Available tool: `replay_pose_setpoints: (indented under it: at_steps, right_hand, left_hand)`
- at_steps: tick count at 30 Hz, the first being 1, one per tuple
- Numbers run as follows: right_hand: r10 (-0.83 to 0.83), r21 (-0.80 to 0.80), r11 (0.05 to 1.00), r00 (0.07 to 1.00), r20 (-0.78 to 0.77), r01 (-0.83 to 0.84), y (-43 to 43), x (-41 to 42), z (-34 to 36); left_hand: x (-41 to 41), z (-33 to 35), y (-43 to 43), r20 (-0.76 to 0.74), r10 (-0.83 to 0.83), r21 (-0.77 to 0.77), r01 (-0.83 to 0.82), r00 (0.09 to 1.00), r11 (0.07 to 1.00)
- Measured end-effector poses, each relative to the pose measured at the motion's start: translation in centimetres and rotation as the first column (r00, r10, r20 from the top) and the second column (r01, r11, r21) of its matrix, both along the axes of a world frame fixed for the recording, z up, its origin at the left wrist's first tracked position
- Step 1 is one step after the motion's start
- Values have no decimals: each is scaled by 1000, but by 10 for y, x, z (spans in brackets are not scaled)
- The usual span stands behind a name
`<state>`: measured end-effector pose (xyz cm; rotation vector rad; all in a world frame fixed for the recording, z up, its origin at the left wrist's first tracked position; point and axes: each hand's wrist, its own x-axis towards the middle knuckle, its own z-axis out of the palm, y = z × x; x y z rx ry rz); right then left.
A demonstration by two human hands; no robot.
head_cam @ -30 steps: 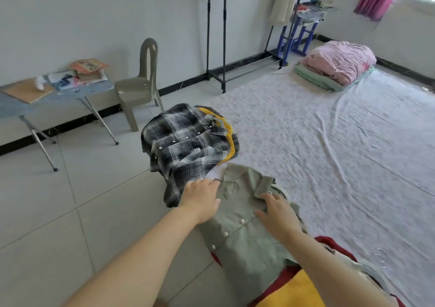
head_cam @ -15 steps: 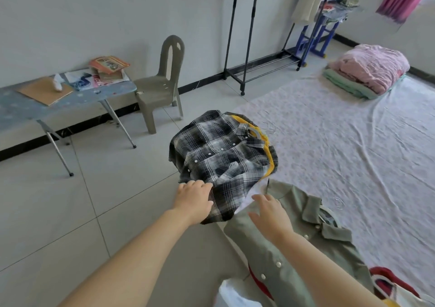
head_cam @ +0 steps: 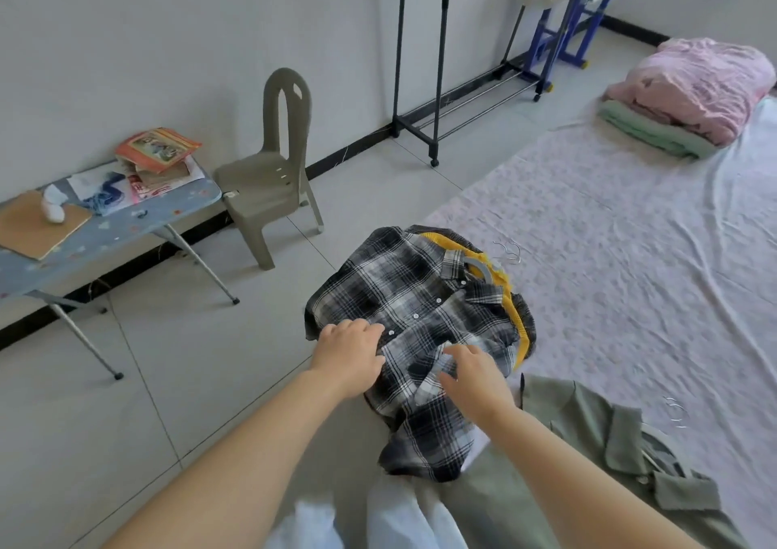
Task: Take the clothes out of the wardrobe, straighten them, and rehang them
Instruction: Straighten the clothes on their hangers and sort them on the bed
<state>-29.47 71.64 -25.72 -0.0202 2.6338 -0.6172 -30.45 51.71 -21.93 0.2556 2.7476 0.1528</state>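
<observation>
A black-and-white plaid shirt (head_cam: 420, 308) lies crumpled at the edge of a pale floral sheet (head_cam: 630, 233), on top of a yellow garment (head_cam: 518, 325); a grey hanger (head_cam: 483, 270) shows at its collar. My left hand (head_cam: 349, 355) grips the shirt's front near the button row, fingers curled down into the cloth. My right hand (head_cam: 475, 376) rests on a fold lower on the same shirt with fingers spread. An olive-green shirt (head_cam: 588, 443) on a hanger lies to the right of my right arm. The black clothes rack (head_cam: 420, 64) stands by the wall.
Metal hanger hooks (head_cam: 508, 252) lie on the sheet. A grey plastic chair (head_cam: 273, 170) and a blue folding table (head_cam: 105, 220) with books stand at the left wall. Folded pink and green bedding (head_cam: 693, 85) sits far right. White cloth (head_cam: 399, 515) lies near my arms.
Both hands left the olive-green shirt and moved up and left onto the plaid shirt. The view swung left, so the green shirt now lies at the lower right.
</observation>
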Motion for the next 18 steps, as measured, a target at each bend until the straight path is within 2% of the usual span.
replay_pose_setpoints:
  at_steps: [9,15,18]
  right_hand:
    - [-213,66,976,976,51,209,10,-90,-10]
    - [-436,104,899,895,93,426,9,-156,-33]
    - [-494,131,867,863,106,480,6,-183,-50]
  left_hand:
    - [-129,-13,-8,69,-199,21,198,978,980]
    - [-228,-41,-6,92,-410,56,406,908,912]
    - [-273,-57,-8,78,-499,43,497,863,867]
